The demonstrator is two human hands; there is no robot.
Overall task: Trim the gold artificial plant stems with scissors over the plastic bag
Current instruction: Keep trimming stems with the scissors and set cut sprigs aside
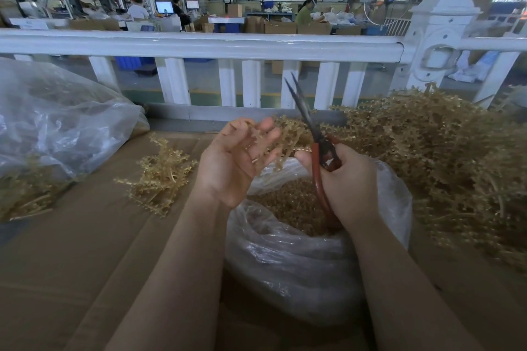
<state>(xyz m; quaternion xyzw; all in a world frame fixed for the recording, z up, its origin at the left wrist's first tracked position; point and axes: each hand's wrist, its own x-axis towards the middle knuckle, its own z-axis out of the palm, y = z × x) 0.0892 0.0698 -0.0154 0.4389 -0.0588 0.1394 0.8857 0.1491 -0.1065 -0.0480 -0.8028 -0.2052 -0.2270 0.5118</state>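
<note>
A gold stem sprig (281, 138) is lying across the fingers of the left hand (236, 162), which is turned palm-up with its fingers loosely curled and lightly holding the piece. The sprig is running roughly left to right, its free end reaching toward the right hand (346, 179) and hanging directly above the mouth of the clear plastic bag (299, 271), which is already holding a heap of gold clippings.

The right hand is gripping the red-handled scissors (316, 145), its fingers wrapped round the handles; the dark blades are pointing up and slightly left, standing a little apart at the tips (not yet around any stem). The blades are sitting just beside the sprig's right-hand end, so my reading is that the next cut is depending on tipping the blades down across that end, at right angles to the sprig's long axis. The right hand is the nearer of the two to that end.

On the cardboard surface (85, 236) to the left, a small bundle of gold stems (161, 177) is lying apart from the bag. A large heap of gold stems (445, 157) is piled to the right, and a second clear bag (57, 122) is slumping at far left, all in front of a white railing (199, 44)
</note>
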